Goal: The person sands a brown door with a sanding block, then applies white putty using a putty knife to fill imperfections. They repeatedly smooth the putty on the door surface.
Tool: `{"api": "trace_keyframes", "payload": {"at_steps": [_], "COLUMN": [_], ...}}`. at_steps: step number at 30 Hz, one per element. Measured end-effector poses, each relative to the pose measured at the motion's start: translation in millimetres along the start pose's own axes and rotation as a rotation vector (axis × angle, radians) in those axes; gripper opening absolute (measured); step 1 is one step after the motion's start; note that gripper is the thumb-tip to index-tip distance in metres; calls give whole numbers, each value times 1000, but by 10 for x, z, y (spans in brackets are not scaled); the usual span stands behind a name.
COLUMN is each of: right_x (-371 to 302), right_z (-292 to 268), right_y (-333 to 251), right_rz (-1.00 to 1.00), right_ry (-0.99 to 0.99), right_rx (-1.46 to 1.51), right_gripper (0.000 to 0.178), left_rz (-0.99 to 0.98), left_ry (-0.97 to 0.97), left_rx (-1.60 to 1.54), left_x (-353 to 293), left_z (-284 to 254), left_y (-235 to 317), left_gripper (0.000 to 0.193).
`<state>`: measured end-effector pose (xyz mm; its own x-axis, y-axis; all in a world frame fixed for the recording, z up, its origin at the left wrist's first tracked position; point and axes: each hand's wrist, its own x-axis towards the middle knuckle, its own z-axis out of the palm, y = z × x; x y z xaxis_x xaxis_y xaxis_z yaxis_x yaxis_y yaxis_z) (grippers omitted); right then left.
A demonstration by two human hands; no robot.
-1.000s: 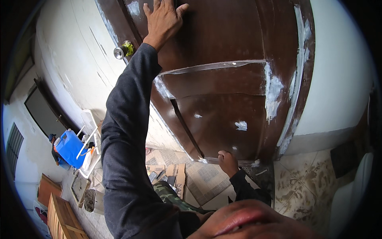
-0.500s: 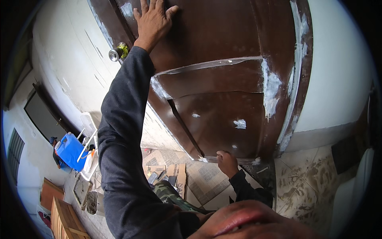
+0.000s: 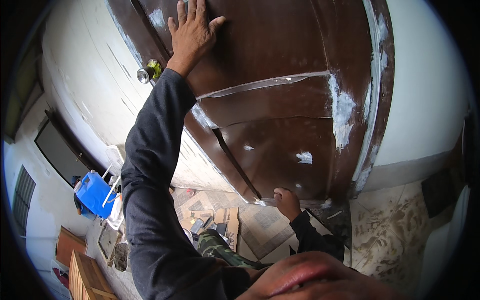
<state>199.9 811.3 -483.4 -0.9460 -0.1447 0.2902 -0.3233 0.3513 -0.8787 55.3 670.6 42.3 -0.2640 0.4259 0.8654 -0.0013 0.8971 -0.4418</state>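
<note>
A dark brown wooden door (image 3: 265, 45) with patches of whitish filler stands before me. My left hand (image 3: 193, 37) lies against its upper part, fingers spread and arm stretched up; the fingertips reach the top of the picture. Low down, by the door's bottom edge, my right hand (image 3: 287, 202) is closed with its fingers curled; whatever may be inside it is hidden. Filler streaks (image 3: 342, 115) run down the right stile, and a smaller filler spot (image 3: 304, 157) marks the lower panel. Below my left wrist is a round metal doorknob (image 3: 144, 75) with something yellow-green behind it.
Flattened cardboard (image 3: 229, 222) with small tools lies on the tiled floor beside my camouflage-clad leg (image 3: 220, 247). At left are a blue jug (image 3: 93, 192) on a white chair, a wooden crate (image 3: 85, 275) and another person (image 3: 76, 180) partly hidden. Dusty tiles (image 3: 377, 225) lie at right.
The view has shifted slightly, so the door and floor things sit a little differently. Both hands keep nearly the same places on and by the door.
</note>
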Motion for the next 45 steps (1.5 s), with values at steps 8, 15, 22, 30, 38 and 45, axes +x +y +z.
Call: {"api": "trace_keyframes", "payload": {"at_steps": [8, 15, 22, 30, 38, 45], "right_x": [9, -24, -10, 27, 91, 164], "right_z": [30, 138, 232, 339, 519, 612], "right_y": [20, 32, -11, 2, 0, 3], "right_rz": [-19, 15, -44, -27, 1, -31], "right_ry": [15, -22, 40, 3, -35, -27], "right_rx": [-7, -19, -47, -44, -44, -50], "right_gripper": [22, 23, 23, 23, 23, 23], "left_rz": [-34, -252, -158, -90, -143, -130], "left_ry": [-27, 64, 74, 46, 40, 81], "left_rx": [-21, -191, -176, -174, -131, -134], "left_x": [12, -10, -30, -111, -155, -220], "left_z": [-100, -11, 24, 28, 64, 173], "left_y": [141, 287, 201, 101, -74, -189], "left_gripper": [76, 77, 70, 72, 73, 72]}}
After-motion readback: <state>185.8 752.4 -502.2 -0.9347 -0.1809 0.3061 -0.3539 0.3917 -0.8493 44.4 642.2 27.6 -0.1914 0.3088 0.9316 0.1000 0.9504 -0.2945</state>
